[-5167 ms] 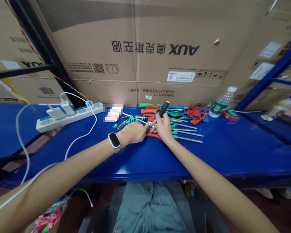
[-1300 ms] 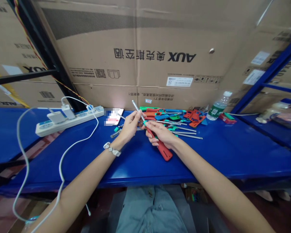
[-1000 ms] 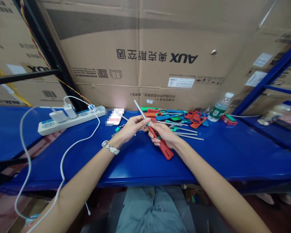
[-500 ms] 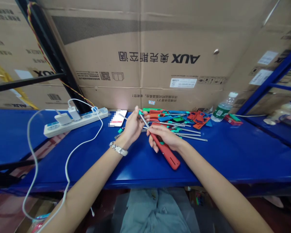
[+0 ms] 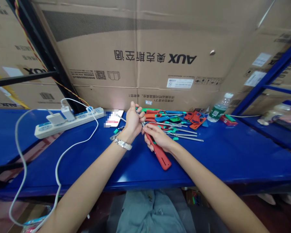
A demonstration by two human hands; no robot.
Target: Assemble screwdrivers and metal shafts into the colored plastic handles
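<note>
A long stick lighter (image 5: 163, 158) with a red handle and a thin metal tube slants between my hands. My left hand (image 5: 133, 121), a bracelet at its wrist, is wrapped round the far end of the tube; the tip is hidden in the fist. Near the front of the handle, my right hand (image 5: 157, 136) grips it, with the handle's slotted butt pointing toward me. Just beyond both hands lies a pile of stick lighters (image 5: 177, 118) in red, blue, orange and green, metal tubes pointing mostly to the right. A small green cap (image 5: 176, 138) rests close to the tubes.
At the left of the blue table (image 5: 208, 161) lies a white power strip (image 5: 70, 121) with chargers and a looping white cable (image 5: 60, 158). A phone (image 5: 114, 118) lies behind my left wrist. To the right stands a water bottle (image 5: 218, 108). Cardboard boxes (image 5: 135, 38) wall the back.
My left hand has gone from fingertips at the tube's green tip to a fist closed round it. The right hand keeps its hold on the lighter. The view has shifted slightly.
</note>
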